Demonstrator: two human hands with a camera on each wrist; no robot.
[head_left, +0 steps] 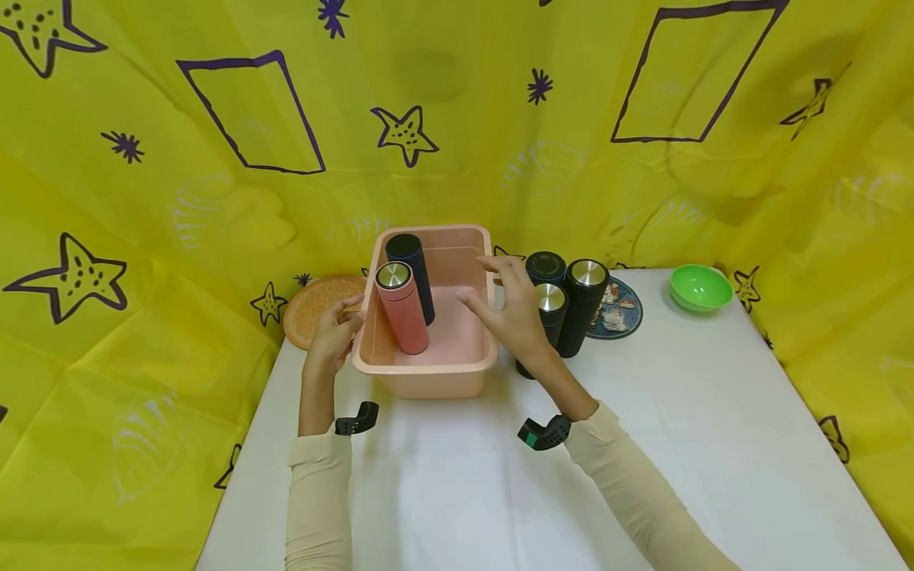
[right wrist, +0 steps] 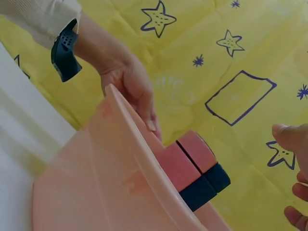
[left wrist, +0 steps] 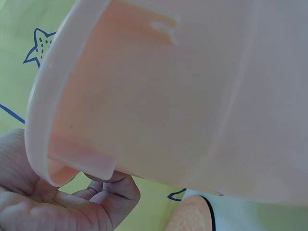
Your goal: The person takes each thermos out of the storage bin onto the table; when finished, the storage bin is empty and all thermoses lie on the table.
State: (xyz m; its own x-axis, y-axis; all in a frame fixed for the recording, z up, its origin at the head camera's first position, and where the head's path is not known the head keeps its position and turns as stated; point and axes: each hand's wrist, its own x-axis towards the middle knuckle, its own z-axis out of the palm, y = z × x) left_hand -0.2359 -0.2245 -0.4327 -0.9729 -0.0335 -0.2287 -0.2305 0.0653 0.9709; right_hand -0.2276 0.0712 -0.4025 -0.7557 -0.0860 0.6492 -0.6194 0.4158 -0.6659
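Observation:
A peach plastic tub stands on the white table. Inside it are a pink thermos flask with a steel-topped lid and, just behind, a dark blue thermos flask. My left hand grips the tub's left rim; the left wrist view shows the fingers curled under that edge. At the right rim, my right hand has thumb and fingers spread apart, with nothing between them. In the right wrist view, the lids of both flasks stick up past the rim, and the thumb and fingertips show at the right edge.
Right of the tub stand three dark thermos flasks, partly behind my right hand. A round patterned board lies behind them, a green bowl farther right. An orange round board is at the left. Yellow printed cloth hangs around the table.

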